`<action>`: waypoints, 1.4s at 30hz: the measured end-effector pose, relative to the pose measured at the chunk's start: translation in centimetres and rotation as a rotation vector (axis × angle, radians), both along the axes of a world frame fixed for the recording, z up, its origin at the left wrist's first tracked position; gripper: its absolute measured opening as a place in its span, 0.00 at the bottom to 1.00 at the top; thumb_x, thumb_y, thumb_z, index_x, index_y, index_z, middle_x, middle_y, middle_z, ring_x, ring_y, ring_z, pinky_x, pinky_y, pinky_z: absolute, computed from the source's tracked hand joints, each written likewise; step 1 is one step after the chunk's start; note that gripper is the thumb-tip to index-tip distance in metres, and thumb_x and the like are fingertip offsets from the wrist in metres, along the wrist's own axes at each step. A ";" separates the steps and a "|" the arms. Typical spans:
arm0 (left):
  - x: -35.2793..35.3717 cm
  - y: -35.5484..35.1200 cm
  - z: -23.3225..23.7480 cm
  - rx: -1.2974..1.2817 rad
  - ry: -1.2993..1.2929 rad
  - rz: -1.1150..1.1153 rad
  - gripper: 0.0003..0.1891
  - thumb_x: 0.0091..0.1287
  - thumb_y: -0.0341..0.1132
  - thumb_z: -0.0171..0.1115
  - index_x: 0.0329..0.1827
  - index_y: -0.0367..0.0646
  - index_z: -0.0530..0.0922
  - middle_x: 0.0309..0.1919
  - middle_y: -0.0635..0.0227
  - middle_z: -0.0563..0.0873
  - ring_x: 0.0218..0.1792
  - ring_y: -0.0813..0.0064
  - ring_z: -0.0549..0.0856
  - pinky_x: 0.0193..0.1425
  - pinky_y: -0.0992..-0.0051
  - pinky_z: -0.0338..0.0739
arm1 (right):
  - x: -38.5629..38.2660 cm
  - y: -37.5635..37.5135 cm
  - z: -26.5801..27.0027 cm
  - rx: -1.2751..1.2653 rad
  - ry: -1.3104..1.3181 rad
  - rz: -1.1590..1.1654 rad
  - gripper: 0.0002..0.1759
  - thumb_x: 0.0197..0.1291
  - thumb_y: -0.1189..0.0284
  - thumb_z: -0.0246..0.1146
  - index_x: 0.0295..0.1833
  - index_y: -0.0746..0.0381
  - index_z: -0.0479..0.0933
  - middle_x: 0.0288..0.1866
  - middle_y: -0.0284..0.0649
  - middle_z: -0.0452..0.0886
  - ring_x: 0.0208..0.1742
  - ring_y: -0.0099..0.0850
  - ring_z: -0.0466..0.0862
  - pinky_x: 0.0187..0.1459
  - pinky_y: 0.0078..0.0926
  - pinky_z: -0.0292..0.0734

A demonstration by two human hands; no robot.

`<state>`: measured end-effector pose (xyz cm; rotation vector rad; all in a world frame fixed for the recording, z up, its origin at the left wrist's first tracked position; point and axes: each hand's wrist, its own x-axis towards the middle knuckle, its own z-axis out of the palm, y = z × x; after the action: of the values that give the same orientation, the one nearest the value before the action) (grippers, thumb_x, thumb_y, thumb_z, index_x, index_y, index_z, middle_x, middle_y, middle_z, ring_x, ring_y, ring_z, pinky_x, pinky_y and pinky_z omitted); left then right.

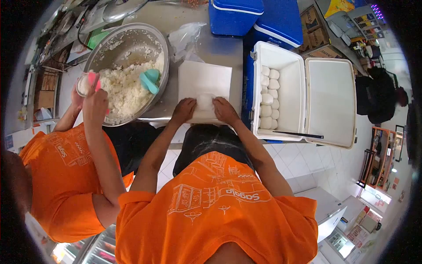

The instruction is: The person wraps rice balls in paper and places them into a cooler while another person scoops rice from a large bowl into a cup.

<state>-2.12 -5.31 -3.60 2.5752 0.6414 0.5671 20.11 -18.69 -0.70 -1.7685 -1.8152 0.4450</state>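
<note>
On the steel table lies a stack of square white sheets (pixel 205 75). At its near edge sits a rounded white bundle (pixel 205 102), apparently something wrapped in one of the sheets; its contents are hidden. My left hand (pixel 184 110) is closed, pinching the left side of the wrapping sheet. On the other side, my right hand (pixel 225 110) pinches the sheet with fingers curled against the bundle. Both wrists rest close to the table's front edge.
To the left stands a large metal bowl (pixel 165 48) of white rice (pixel 121 90) with a teal scoop (pixel 150 81). A co-worker's hands (pixel 94 99) hold a small cup and pink utensil beside it. At right, an open white-lined cooler (pixel 288 66) holds several white round bundles (pixel 266 99). Blue coolers (pixel 235 17) stand behind.
</note>
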 end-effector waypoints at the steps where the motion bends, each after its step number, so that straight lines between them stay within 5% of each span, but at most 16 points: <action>1: -0.7 -0.7 1.1 0.049 -0.115 -0.020 0.13 0.66 0.30 0.60 0.52 0.39 0.82 0.46 0.52 0.84 0.48 0.54 0.82 0.56 0.59 0.77 | -0.1 -1.0 0.2 0.119 -0.032 0.015 0.13 0.59 0.76 0.64 0.50 0.65 0.78 0.51 0.51 0.78 0.51 0.47 0.80 0.55 0.38 0.77; 4: -0.2 0.9 1.3 -0.052 0.125 -0.095 0.13 0.64 0.32 0.62 0.49 0.37 0.84 0.42 0.53 0.85 0.46 0.56 0.84 0.53 0.63 0.79 | 0.8 -0.7 -2.4 0.201 -0.062 0.044 0.17 0.59 0.76 0.66 0.55 0.64 0.79 0.56 0.49 0.81 0.56 0.43 0.82 0.55 0.33 0.79; 8: 3.3 6.4 1.3 -0.515 0.370 -0.104 0.09 0.52 0.31 0.72 0.36 0.42 0.88 0.35 0.56 0.89 0.36 0.58 0.87 0.41 0.62 0.81 | 3.1 4.8 0.4 0.008 0.235 -0.039 0.07 0.53 0.78 0.70 0.40 0.61 0.85 0.34 0.39 0.88 0.39 0.39 0.88 0.48 0.34 0.82; 11: 5.4 8.1 0.8 -0.723 0.557 -0.021 0.10 0.49 0.29 0.74 0.35 0.46 0.88 0.36 0.58 0.90 0.35 0.58 0.87 0.41 0.62 0.82 | 3.5 8.2 2.7 -0.573 0.258 -0.029 0.02 0.51 0.79 0.69 0.30 0.63 0.82 0.31 0.41 0.87 0.35 0.40 0.87 0.46 0.32 0.82; 14: 7.1 6.1 4.0 -0.483 0.709 0.189 0.14 0.49 0.31 0.75 0.40 0.46 0.87 0.38 0.60 0.90 0.37 0.60 0.88 0.45 0.63 0.83 | 2.2 10.1 1.8 -0.646 -0.225 -0.076 0.05 0.49 0.78 0.70 0.31 0.63 0.80 0.36 0.42 0.87 0.36 0.38 0.87 0.44 0.30 0.81; 15: 6.4 5.0 3.5 -0.486 0.712 0.191 0.14 0.49 0.31 0.75 0.40 0.46 0.87 0.38 0.60 0.90 0.37 0.60 0.88 0.45 0.63 0.83 | 1.9 9.5 -0.2 -0.350 -0.172 -0.043 0.08 0.49 0.78 0.70 0.35 0.62 0.80 0.38 0.42 0.87 0.37 0.35 0.87 0.44 0.29 0.81; 17: 5.3 3.6 1.9 -0.121 -0.005 0.193 0.20 0.49 0.31 0.75 0.48 0.47 0.86 0.33 0.57 0.88 0.33 0.60 0.87 0.42 0.65 0.82 | 2.2 8.9 -0.5 -0.042 -0.117 -0.012 0.11 0.49 0.78 0.70 0.40 0.61 0.79 0.40 0.42 0.87 0.38 0.33 0.87 0.43 0.29 0.81; 19: 3.2 2.8 2.0 -0.435 -0.081 0.059 0.20 0.58 0.31 0.72 0.55 0.43 0.81 0.37 0.58 0.87 0.34 0.64 0.87 0.39 0.69 0.81 | 2.7 6.8 2.2 -0.456 0.312 0.088 0.15 0.53 0.81 0.66 0.48 0.60 0.75 0.41 0.40 0.85 0.38 0.29 0.85 0.42 0.29 0.81; 22: 0.4 0.2 7.6 -1.080 0.044 0.077 0.18 0.64 0.30 0.67 0.56 0.38 0.79 0.42 0.60 0.87 0.40 0.71 0.86 0.43 0.73 0.81 | 0.9 2.0 5.8 -0.285 0.943 -0.001 0.15 0.58 0.83 0.63 0.51 0.62 0.73 0.38 0.36 0.84 0.36 0.25 0.83 0.40 0.26 0.80; 24: -1.2 -1.5 7.8 -1.812 -0.317 0.076 0.19 0.65 0.30 0.66 0.58 0.34 0.78 0.48 0.64 0.86 0.45 0.77 0.85 0.45 0.76 0.80 | -0.7 0.1 7.7 -0.312 1.121 -0.067 0.14 0.58 0.83 0.63 0.50 0.64 0.74 0.39 0.35 0.83 0.36 0.24 0.82 0.39 0.24 0.80; 27: 0.4 -2.8 7.5 -1.995 -0.464 0.146 0.22 0.63 0.30 0.67 0.61 0.35 0.77 0.50 0.64 0.85 0.47 0.77 0.84 0.49 0.75 0.80 | -1.1 -0.5 7.5 -0.274 1.222 -0.168 0.12 0.59 0.82 0.63 0.49 0.66 0.76 0.39 0.34 0.83 0.35 0.22 0.82 0.35 0.22 0.80; 28: 1.3 -2.9 7.4 -1.996 -0.454 0.140 0.22 0.63 0.30 0.67 0.61 0.35 0.77 0.50 0.64 0.85 0.47 0.77 0.84 0.49 0.75 0.80 | -0.6 -0.4 7.4 -0.217 1.136 -0.205 0.11 0.58 0.81 0.63 0.48 0.67 0.77 0.38 0.34 0.83 0.35 0.21 0.82 0.33 0.22 0.80; 30: 3.6 -3.3 7.1 -1.305 -0.060 0.224 0.20 0.64 0.25 0.61 0.61 0.37 0.77 0.52 0.65 0.85 0.52 0.70 0.85 0.58 0.70 0.79 | 1.1 -0.4 7.5 -0.228 1.059 -0.238 0.10 0.58 0.81 0.63 0.47 0.67 0.79 0.37 0.34 0.83 0.34 0.21 0.82 0.32 0.21 0.79; 37: 10.8 -3.2 12.7 -1.454 -0.419 -0.051 0.22 0.65 0.32 0.67 0.61 0.35 0.77 0.53 0.66 0.84 0.51 0.76 0.82 0.59 0.71 0.77 | 4.0 -1.1 14.3 0.005 0.667 -0.427 0.09 0.60 0.79 0.63 0.47 0.66 0.83 0.35 0.31 0.83 0.33 0.15 0.78 0.34 0.17 0.76; 40: 15.8 -4.4 17.5 -1.958 -0.732 0.327 0.19 0.66 0.39 0.67 0.50 0.30 0.79 0.44 0.61 0.87 0.42 0.75 0.85 0.52 0.74 0.78 | 6.2 -1.5 14.6 -0.082 0.744 -0.396 0.11 0.65 0.77 0.64 0.52 0.65 0.81 0.38 0.32 0.85 0.35 0.16 0.79 0.37 0.17 0.77; 42: 19.3 -5.6 18.7 -1.262 -0.551 0.669 0.20 0.67 0.44 0.68 0.45 0.31 0.81 0.38 0.60 0.87 0.35 0.76 0.84 0.43 0.71 0.79 | 7.1 -0.6 14.3 0.029 1.239 -0.528 0.15 0.66 0.76 0.64 0.57 0.64 0.77 0.40 0.33 0.84 0.36 0.18 0.79 0.39 0.18 0.77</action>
<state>17.19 -10.90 15.12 0.9583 1.1479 0.6982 27.20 -19.33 13.57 -1.3191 -0.4740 0.9750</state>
